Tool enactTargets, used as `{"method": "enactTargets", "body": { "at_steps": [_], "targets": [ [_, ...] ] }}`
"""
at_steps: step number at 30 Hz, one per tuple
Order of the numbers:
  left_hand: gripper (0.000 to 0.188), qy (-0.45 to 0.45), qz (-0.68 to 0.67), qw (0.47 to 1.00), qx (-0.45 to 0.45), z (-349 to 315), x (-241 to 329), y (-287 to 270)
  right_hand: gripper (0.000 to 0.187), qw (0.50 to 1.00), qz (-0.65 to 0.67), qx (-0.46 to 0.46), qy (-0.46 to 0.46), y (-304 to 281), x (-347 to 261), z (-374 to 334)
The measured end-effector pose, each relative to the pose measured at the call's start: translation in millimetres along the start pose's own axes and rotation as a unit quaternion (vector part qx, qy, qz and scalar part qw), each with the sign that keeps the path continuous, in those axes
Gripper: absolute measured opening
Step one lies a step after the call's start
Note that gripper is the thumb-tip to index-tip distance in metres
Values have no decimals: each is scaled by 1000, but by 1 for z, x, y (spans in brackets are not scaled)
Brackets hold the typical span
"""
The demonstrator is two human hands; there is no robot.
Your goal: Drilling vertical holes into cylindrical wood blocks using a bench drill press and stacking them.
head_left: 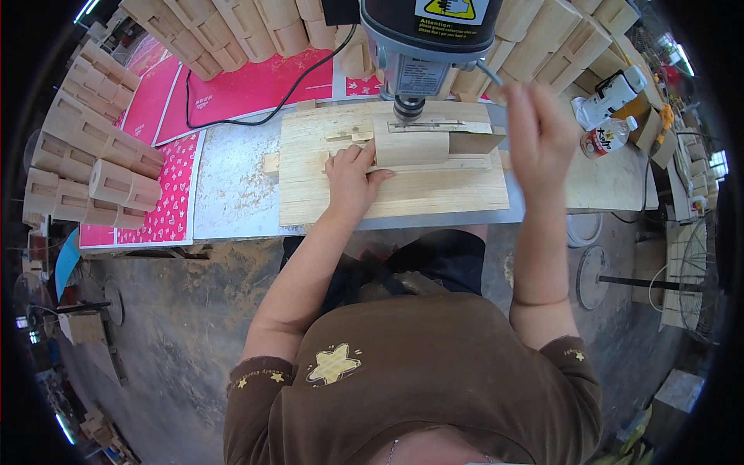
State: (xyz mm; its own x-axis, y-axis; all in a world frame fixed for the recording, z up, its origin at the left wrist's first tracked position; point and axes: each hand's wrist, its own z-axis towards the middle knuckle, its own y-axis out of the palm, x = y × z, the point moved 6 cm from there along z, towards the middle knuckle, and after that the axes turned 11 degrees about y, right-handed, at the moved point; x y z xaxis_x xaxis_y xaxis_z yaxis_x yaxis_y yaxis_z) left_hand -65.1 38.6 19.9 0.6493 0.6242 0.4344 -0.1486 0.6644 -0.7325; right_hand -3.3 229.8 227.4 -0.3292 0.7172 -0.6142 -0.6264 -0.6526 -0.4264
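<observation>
A pale wooden block (411, 149) with a rounded face lies in a wooden jig on a flat board (418, 192), under the chuck of a drill press (409, 107). The fingers of my left hand (353, 182) bear on its left end, thumb spread along the strip in front. Up on the right, my right hand (536, 132) is closed around the end of the drill press lever (490, 73); motion softens its outline. Whether a drill bit meets the wood cannot be made out.
Stacked wooden blocks (101, 132) line the left side, with more (542, 39) behind the press. A black cable (256, 122) crosses pink sheeting (167, 167). A plastic bottle (608, 138) stands at the right. A floor fan (694, 267) is beyond the bench.
</observation>
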Motion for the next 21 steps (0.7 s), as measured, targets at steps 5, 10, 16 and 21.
{"method": "enactTargets", "body": {
  "at_steps": [5, 10, 16, 21],
  "targets": [
    [60, 12, 15, 1000, -4, 4, -2, -5, 8, 998, 13, 43, -50, 35, 42, -50],
    [52, 20, 23, 999, 20, -5, 1, 0, 12, 991, 40, 76, -102, 48, 60, -62],
    [58, 23, 25, 999, 35, -18, 13, -3, 4, 996, 28, 86, -25, -7, 4, -12],
    [51, -7, 6, 1000, 14, -9, 13, -8, 31, 989, -91, -15, 112, 11, 9, 102]
  ]
}}
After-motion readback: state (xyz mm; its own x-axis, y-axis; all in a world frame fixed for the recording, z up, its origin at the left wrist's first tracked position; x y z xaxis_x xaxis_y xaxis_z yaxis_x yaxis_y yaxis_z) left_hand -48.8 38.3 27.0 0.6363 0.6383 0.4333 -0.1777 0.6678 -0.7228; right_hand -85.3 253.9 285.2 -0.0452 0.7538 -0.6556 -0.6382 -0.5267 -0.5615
